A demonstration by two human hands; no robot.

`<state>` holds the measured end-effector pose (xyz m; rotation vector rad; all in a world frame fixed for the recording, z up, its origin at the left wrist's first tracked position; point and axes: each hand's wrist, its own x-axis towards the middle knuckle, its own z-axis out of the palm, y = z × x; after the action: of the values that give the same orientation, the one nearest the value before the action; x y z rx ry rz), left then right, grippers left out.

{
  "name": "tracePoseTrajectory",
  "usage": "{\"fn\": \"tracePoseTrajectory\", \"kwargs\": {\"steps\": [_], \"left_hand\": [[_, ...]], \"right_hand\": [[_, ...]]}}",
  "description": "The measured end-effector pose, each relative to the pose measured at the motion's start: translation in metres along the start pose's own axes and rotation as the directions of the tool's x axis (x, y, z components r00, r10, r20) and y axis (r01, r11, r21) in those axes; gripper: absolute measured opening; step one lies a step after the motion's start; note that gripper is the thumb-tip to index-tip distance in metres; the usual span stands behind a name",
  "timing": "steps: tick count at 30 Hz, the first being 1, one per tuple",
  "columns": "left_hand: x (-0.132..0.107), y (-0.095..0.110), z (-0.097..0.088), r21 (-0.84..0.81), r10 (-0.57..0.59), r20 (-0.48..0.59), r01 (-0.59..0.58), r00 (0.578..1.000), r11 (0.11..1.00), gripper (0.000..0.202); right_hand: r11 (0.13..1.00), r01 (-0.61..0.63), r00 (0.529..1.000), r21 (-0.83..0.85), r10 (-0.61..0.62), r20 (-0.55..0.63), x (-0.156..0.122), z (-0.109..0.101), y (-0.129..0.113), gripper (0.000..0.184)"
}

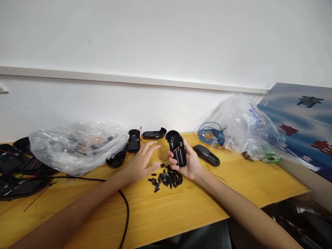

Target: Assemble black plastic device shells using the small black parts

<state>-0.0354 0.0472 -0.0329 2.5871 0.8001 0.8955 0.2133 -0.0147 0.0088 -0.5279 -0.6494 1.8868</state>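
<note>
One black housing (176, 141) is in the right hand (193, 162), above the desk (155, 221); the fingers of this hand grip it around its sides. The left hand (140, 164) is near it, its fingers spread open. Under them lies one pile of small black parts (169, 178), too crowded for counting. Between two plastic bags (241, 128) are four other black housings (134, 141) and one blue wire coil (218, 134).

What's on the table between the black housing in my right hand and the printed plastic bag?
In the head view, a blue wire coil and a dark gray housing lie between that black housing and the plastic bag.
</note>
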Motion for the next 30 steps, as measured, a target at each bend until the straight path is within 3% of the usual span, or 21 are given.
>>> {"fn": "tracePoseTrajectory", "kwargs": {"steps": [6, 11, 14, 18, 20, 23, 26, 28, 30], "left_hand": [[0.008, -0.006, -0.008, -0.241, -0.181, 0.034, 0.183, 0.983, 0.953, 0.049], [0.006, 0.007, -0.004, -0.344, -0.284, 0.026, 0.276, 0.958, 0.897, 0.051], [0.006, 0.017, 0.011, -0.447, -0.430, -0.056, 0.362, 0.901, 0.818, 0.053], [0.014, 0.030, 0.033, -0.596, -0.597, -0.193, 0.390, 0.779, 0.701, 0.048], [0.018, 0.037, 0.040, -0.624, -0.611, -0.213, 0.375, 0.763, 0.686, 0.048], [0.021, 0.045, 0.044, -0.619, -0.573, -0.180, 0.361, 0.800, 0.698, 0.048], [0.020, 0.042, 0.035, -0.542, -0.523, -0.102, 0.393, 0.846, 0.743, 0.047], [0.021, 0.032, 0.020, -0.374, -0.472, -0.090, 0.409, 0.877, 0.832, 0.041], [0.024, 0.019, 0.000, -0.080, -0.380, -0.149, 0.372, 0.913, 0.925, 0.048]], "right_hand": [[1.000, 0.023, 1.000, 0.009, -0.023, -0.002, -0.002, -0.001, -0.003, 0.048], [0.998, 0.064, 0.998, -0.005, -0.064, 0.012, -0.006, -0.001, -0.008, 0.047], [0.994, 0.104, 0.994, -0.029, -0.104, 0.018, -0.007, -0.004, -0.011, 0.042], [0.987, 0.151, 0.989, -0.057, -0.151, 0.008, -0.005, -0.006, -0.012, 0.037], [0.981, 0.175, 0.984, -0.083, -0.177, -0.016, -0.003, -0.006, -0.013, 0.039], [0.957, 0.225, 0.969, -0.185, -0.240, -0.061, 0.000, -0.006, -0.018, 0.049], [0.901, 0.274, 0.945, -0.336, -0.318, -0.082, -0.003, -0.008, -0.027, 0.059], [0.828, 0.312, 0.909, -0.465, -0.403, -0.108, -0.012, -0.015, -0.037, 0.061], [0.660, 0.342, 0.828, -0.669, -0.548, -0.118, -0.027, -0.027, -0.052, 0.058]]}}
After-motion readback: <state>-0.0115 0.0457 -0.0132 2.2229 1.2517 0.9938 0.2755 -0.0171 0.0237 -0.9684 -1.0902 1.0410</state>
